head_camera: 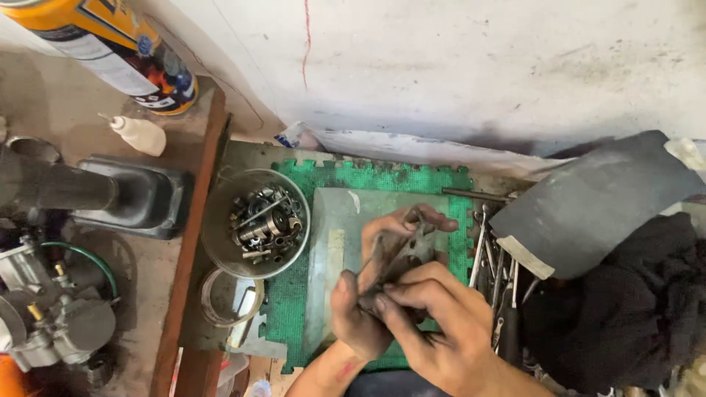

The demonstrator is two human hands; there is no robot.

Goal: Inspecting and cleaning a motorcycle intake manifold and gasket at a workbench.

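Both of my hands are greasy and hold one small grey metal part over a pale glass-like sheet that lies on a green foam mat. My left hand cups the part from below and behind, with its fingertips over the top end. My right hand pinches the part's lower end from the front. Much of the part is hidden by my fingers.
A metal bowl of small bolts and bearings stands left of the mat. Spanners and other tools lie to the right, by a dark flat sheet and black cloth. A carburettor and a spray can sit at left.
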